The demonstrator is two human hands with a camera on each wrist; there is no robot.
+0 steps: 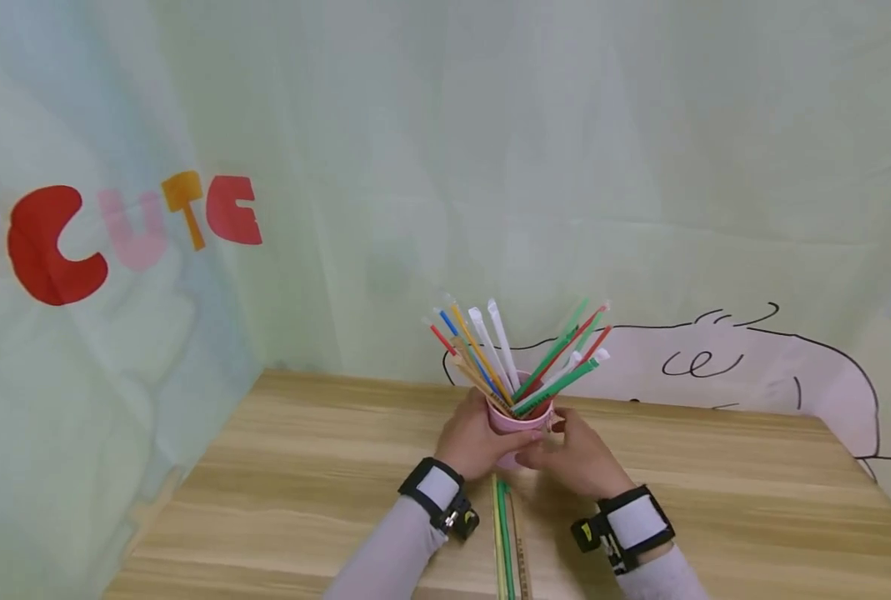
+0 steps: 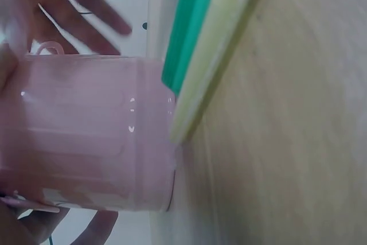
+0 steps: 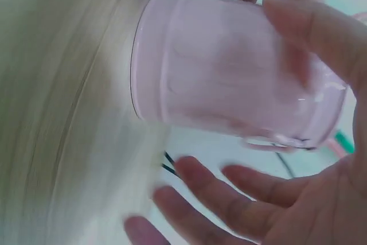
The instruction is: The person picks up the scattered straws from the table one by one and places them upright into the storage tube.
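A small pink metal bucket (image 1: 507, 423) stands upright on the wooden table, with a small loop on its side. Wrapped straws (image 1: 496, 329) in white, green, red, blue, orange and brown fan out of its top. My left hand (image 1: 469, 437) grips the bucket from the left, thumb across the front and fingers behind it. On the other side my right hand (image 3: 229, 210) has its fingers spread beside the bucket, with its thumb lying along the wall. Green, pale yellow and brown wrapped straws (image 1: 501, 525) lie on the table in front of the bucket's base.
The wooden table (image 1: 302, 500) reaches back to a pale green curtain (image 1: 490, 150). Coloured letters (image 1: 58, 246) mark it at the left, and a line-drawn cartoon figure (image 1: 775, 375) shows low at the right. Both wrists carry strapped cameras.
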